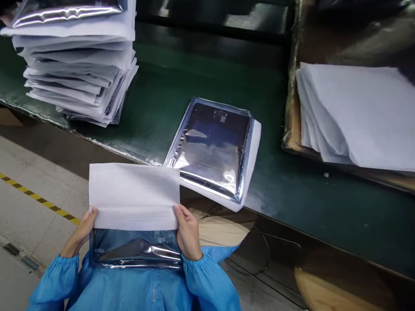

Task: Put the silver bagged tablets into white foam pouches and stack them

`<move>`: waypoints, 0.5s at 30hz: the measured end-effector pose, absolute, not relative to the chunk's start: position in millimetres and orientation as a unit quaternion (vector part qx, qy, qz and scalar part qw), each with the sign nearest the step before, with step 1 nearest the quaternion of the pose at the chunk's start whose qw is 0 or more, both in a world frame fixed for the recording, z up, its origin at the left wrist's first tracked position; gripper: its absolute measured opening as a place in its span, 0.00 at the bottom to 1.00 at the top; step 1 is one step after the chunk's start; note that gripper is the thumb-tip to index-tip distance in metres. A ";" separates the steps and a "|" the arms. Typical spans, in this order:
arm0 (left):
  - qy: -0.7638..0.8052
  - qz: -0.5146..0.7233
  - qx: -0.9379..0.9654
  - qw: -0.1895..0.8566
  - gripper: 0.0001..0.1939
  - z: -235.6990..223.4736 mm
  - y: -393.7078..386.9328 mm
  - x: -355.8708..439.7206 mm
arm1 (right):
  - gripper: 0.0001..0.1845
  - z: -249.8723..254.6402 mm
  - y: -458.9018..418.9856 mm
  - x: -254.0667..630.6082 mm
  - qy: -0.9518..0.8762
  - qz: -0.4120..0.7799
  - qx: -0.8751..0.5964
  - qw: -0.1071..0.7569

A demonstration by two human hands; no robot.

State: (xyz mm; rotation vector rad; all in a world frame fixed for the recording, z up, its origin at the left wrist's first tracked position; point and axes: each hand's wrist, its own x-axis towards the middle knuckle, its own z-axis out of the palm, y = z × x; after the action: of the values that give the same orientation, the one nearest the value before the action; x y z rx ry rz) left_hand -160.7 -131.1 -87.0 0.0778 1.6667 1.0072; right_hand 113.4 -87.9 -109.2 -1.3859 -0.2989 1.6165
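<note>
Between both hands (84,225) (188,232), white wrapper (134,194)

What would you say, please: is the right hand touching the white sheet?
Touching: the head view shows the right hand with its thumb lying on the right edge of the white sheet.

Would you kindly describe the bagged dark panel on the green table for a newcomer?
Start at the green table and follow its near edge between the tall stack on the left and the white sheets on the right. The dark panel lies there in a shiny clear bag over white backing. Unlike the held bag, it rests on the table itself.
</note>
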 end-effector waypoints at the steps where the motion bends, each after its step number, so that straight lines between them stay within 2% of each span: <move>1: 0.712 0.418 0.040 0.563 0.11 -89.2 -134.6 -161.0 | 0.25 -111.4 -93.9 115.0 -0.102 0.659 -0.574 0.476; 8: 0.719 0.375 0.119 0.573 0.14 -89.4 -160.6 -163.9 | 0.34 -123.9 -126.3 125.7 -0.131 0.612 -0.679 0.384; 15: 0.753 0.325 0.037 0.571 0.19 -81.4 -192.4 -146.1 | 0.27 -115.3 -134.2 141.6 -0.190 0.666 -0.647 0.318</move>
State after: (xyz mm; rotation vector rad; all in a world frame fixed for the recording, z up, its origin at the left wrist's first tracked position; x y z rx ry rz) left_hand -146.1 -192.4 -81.4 0.0873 1.7669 0.7618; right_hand 141.6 -134.2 -115.3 -1.7024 -0.4991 1.7522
